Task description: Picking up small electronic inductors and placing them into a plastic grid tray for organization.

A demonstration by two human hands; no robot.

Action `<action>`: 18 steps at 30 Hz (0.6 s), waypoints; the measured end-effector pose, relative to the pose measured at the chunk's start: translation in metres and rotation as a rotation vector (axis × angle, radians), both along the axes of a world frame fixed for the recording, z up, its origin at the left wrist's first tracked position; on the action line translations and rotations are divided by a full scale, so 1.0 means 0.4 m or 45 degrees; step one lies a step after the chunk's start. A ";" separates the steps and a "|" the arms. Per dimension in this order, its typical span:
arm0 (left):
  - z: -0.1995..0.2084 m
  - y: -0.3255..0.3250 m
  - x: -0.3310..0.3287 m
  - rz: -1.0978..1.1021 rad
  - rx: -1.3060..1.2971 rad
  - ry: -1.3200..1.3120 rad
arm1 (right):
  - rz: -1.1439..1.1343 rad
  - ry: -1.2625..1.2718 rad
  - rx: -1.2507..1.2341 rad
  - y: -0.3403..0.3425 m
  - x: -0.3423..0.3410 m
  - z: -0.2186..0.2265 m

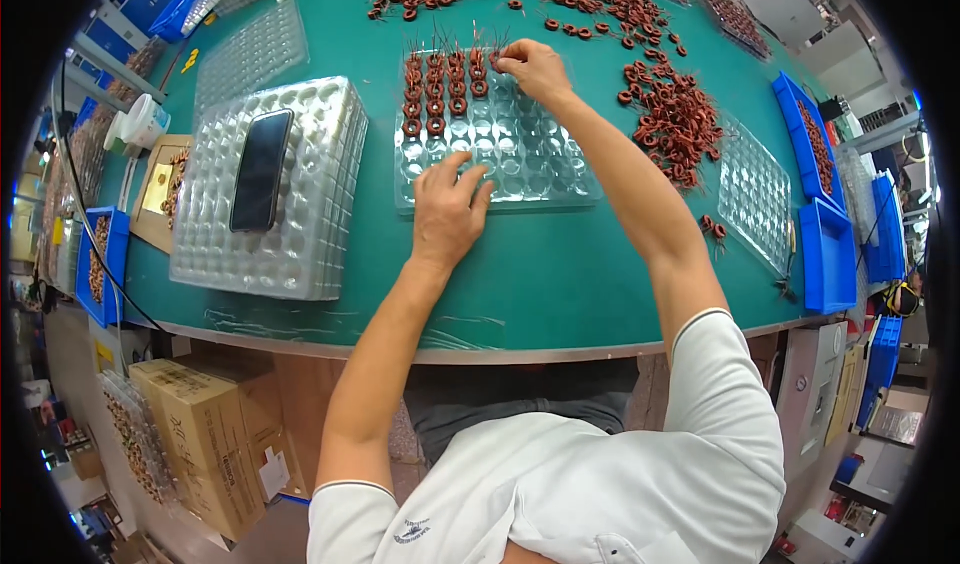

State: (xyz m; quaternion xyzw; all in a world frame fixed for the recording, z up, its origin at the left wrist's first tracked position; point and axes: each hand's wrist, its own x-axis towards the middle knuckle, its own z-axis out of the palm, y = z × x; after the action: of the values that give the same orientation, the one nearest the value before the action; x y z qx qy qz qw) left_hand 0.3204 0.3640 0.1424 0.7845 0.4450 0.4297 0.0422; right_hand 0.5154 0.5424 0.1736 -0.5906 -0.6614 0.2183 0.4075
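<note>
A clear plastic tray with round pockets lies in front of me on the green table. Its far-left pockets hold rows of reddish-brown wire-wound ring coils, thin leads sticking up. My right hand reaches over the tray's far edge, thumb and finger pinched on a ring coil at the end of the far row; the fingers partly cover it. My left hand rests at the tray's near side, fingers apart over bare pockets, holding nothing.
Loose coils form a heap right of the tray, and more spread along the far side. Left stands a tall stack of clear trays with a black phone on top. An extra tray and blue bins lie right.
</note>
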 end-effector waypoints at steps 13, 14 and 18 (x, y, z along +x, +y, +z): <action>-0.021 0.018 0.008 0.062 -0.019 0.061 | -0.352 -1.341 -0.195 -0.041 0.206 0.060; -0.017 0.019 0.010 0.058 -0.013 0.059 | -0.415 -1.431 -0.327 -0.058 0.256 0.079; -0.019 0.007 0.014 0.046 -0.012 0.079 | -0.056 -1.331 -0.499 -0.129 0.384 0.071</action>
State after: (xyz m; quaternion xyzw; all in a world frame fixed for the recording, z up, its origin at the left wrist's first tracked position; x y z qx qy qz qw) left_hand 0.3260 0.3668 0.1349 0.7891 0.4622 0.4038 0.0245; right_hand 0.6691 0.4910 0.2020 -0.6988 -0.7099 0.0068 -0.0876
